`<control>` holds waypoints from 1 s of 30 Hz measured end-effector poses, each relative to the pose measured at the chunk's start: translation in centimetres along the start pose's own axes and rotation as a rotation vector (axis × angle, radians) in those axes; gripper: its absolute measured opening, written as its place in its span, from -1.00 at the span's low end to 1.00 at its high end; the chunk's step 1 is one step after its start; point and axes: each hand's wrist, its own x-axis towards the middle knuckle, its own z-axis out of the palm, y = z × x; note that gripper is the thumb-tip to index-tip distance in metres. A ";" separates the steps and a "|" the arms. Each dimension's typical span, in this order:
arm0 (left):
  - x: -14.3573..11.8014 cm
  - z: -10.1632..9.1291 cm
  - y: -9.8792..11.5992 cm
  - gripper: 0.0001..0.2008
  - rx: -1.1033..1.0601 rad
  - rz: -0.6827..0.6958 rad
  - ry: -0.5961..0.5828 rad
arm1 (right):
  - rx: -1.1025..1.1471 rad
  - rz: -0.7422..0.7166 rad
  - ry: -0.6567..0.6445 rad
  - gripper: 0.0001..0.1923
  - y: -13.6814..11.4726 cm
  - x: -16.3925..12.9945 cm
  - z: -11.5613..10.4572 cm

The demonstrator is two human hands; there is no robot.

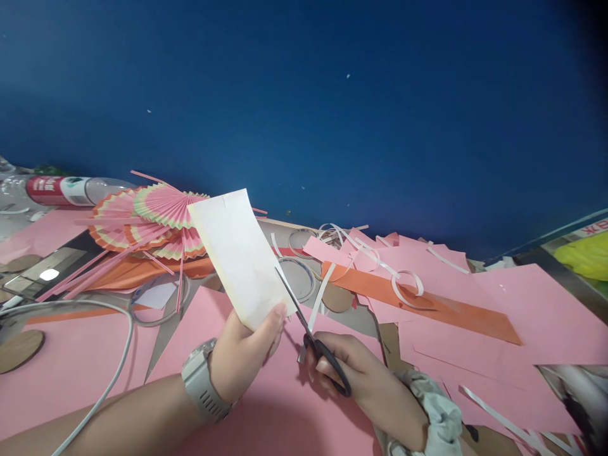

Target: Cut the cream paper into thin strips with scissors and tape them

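My left hand (254, 345) is closed on the lower end of a white sheet of paper (237, 250), thumb on top, and holds it tilted up above the pink paper. In my right hand (351, 367) is a pair of black-handled scissors (327, 361), with fingers through the handles. The scissor blades (291, 291) point up and left along the right edge of the white paper. A narrow white strip (319, 297) hangs just right of the blades; whether it is still joined to the sheet I cannot tell.
Pink paper sheets (546, 304) cover much of the table, with an orange strip (475, 313) on them. Folded paper fans (161, 212) lie at the back left beside a plastic bottle (71, 190). A white cable (126, 348) loops at left. A blue wall (304, 114) stands behind.
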 end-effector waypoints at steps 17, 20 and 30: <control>1.1 -0.2 1.6 -0.65 -0.040 0.108 0.268 | 0.028 0.015 0.026 -0.62 -0.3 0.0 0.1; 1.1 -0.3 1.7 -0.68 0.029 0.142 0.263 | 0.059 0.025 -0.011 -0.58 -0.3 0.0 0.0; 0.7 -0.2 1.8 -0.77 0.031 0.157 0.133 | 0.090 -0.048 -0.030 -0.49 0.1 0.2 -0.2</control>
